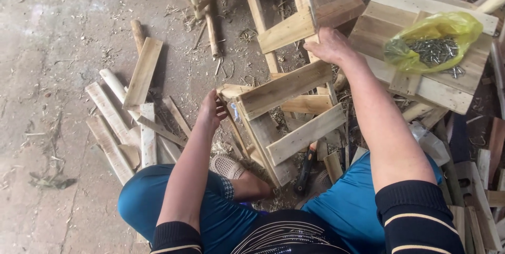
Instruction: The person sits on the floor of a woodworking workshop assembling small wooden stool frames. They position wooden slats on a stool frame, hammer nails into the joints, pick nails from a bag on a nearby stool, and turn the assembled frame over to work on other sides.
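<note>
Slatted wooden frame (286,122) held between both hands: left hand (210,111) grasping near corner, right hand (329,46) clenched on far upright. Hammer (306,170) below.

Your wooden frame (286,112) is a rough, half-built piece of pale slats nailed across two long rails. It stands tilted between your knees, above the dusty floor, its rails running up and away from you. Three crosspieces show, the top one near your right hand (329,46), the lower ones by your left hand (210,109).
</note>
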